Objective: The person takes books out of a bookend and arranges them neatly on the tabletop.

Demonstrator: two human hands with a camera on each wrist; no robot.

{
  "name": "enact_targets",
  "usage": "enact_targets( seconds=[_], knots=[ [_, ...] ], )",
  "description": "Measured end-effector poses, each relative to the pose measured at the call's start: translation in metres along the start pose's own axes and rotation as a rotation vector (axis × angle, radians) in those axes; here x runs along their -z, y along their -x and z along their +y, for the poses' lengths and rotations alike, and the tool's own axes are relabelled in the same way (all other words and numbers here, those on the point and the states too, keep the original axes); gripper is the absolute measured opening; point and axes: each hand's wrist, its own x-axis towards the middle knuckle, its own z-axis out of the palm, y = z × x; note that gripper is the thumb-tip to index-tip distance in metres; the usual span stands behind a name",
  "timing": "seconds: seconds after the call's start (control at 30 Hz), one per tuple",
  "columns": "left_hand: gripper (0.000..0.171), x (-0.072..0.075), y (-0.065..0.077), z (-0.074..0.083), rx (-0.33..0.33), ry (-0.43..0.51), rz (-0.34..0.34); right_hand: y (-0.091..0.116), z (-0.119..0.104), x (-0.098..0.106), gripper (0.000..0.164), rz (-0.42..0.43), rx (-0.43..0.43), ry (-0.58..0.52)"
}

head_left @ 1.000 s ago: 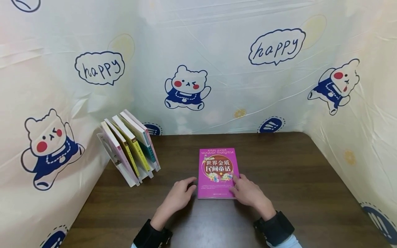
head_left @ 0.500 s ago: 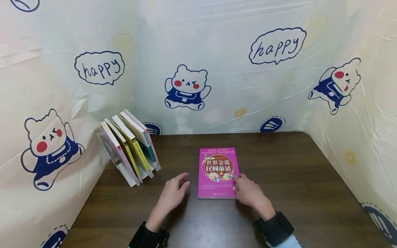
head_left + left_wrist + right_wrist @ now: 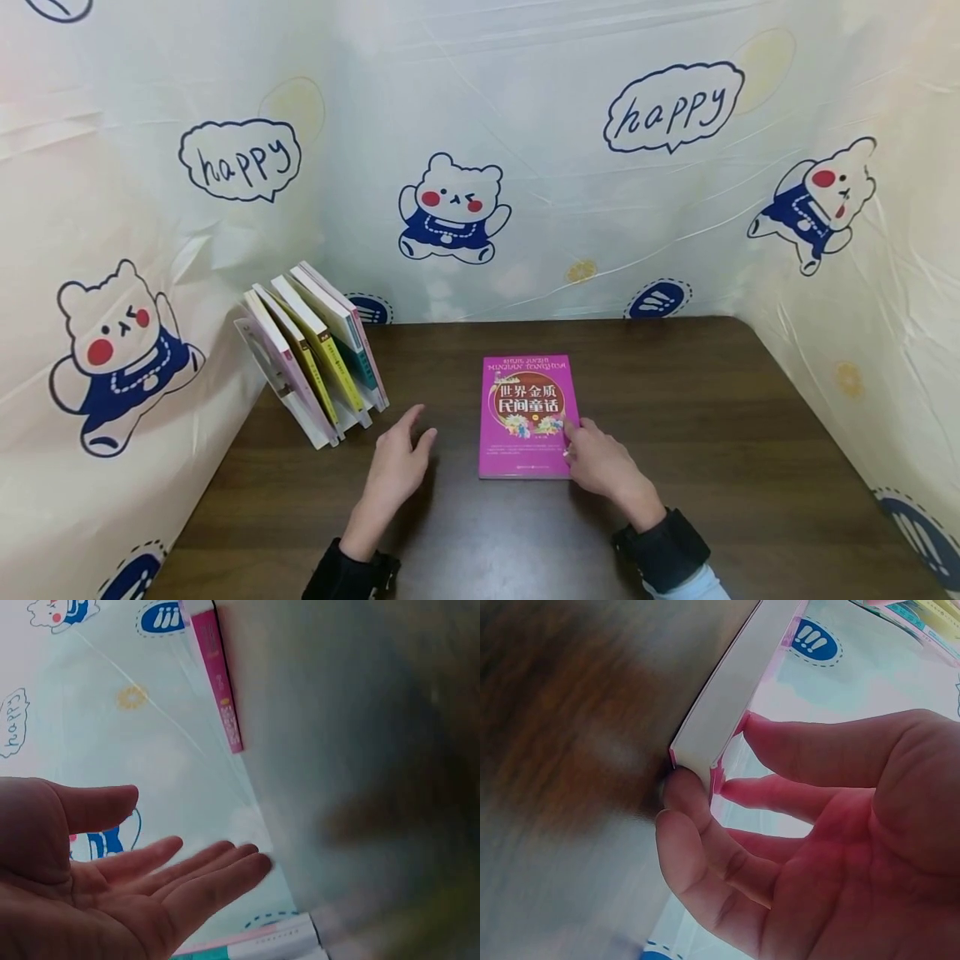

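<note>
One wrist view bares book pages (image 3: 724,682); right grip (image 3: 603,462) pinches book (image 3: 525,458); left grip (image 3: 393,462) spread.

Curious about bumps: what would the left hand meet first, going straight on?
The left hand would likely pass between the pink book and standing books, meeting the printed backdrop first; depth is unclear.

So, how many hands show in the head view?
2: the left hand, left of the magenta book and apart from it; the right hand, at that book's right edge.
</note>
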Motion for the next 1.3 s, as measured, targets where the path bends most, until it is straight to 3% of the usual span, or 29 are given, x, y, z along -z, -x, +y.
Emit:
enact_targets(
  seconds=[0.43, 0.67, 0.8, 1.03, 1.3],
  knots=[
    [0.069, 0.022, -0.002, -0.004, 0.109, -0.099, 0.097, -0.003, -0.002, 0.003, 0.058, -0.004, -0.006, 0.008],
    [0.051, 0.031, 0.002, -0.008, 0.174, -0.123, 0.167, 0.0, -0.001, 0.002, 0.062, -0.004, -0.016, -0.007],
    [0.052, 0.034, 0.005, -0.01, 0.175, -0.111, 0.274, 0.001, 0.0, 0.002, 0.062, -0.007, -0.021, -0.017],
    [0.075, 0.03, 0.005, -0.013, 0.117, -0.04, 0.525, 0.001, 0.0, 0.002, 0.063, -0.006, -0.022, -0.016],
    [0.096, 0.033, 0.003, -0.017, 0.04, 0.0, 0.705, 0.0, 0.0, 0.003, 0.062, -0.006, -0.021, -0.016]
  ],
)
